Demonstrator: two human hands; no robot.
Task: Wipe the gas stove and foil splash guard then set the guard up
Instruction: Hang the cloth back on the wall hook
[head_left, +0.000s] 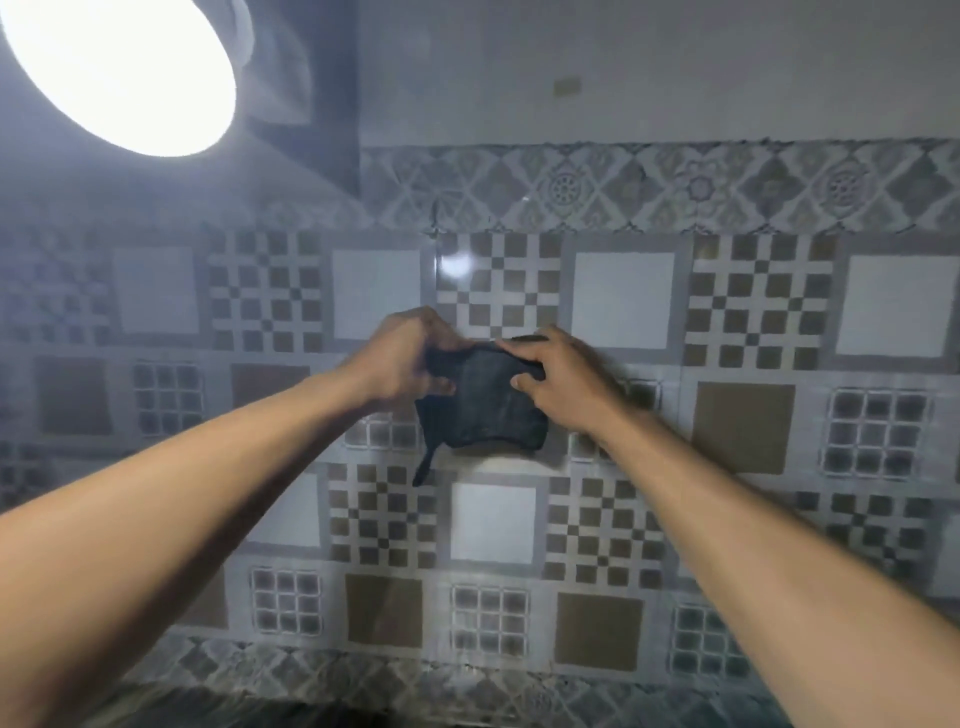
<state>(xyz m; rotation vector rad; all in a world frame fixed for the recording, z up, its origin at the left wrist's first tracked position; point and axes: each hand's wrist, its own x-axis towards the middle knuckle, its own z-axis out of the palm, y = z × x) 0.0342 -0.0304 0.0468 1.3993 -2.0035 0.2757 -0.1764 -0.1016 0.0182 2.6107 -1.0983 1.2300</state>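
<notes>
A dark cloth hangs in front of the patterned tiled wall, held up at about chest height by both hands. My left hand pinches its upper left corner. On the upper right edge, my right hand grips the cloth with fingers curled over the top. A thin strap of the cloth dangles at the lower left. The gas stove and the foil splash guard are not in view.
A bright round lamp glares at the top left. A dark vertical post runs down beside it. Plain wall lies above the tiles. A dark counter edge shows along the bottom.
</notes>
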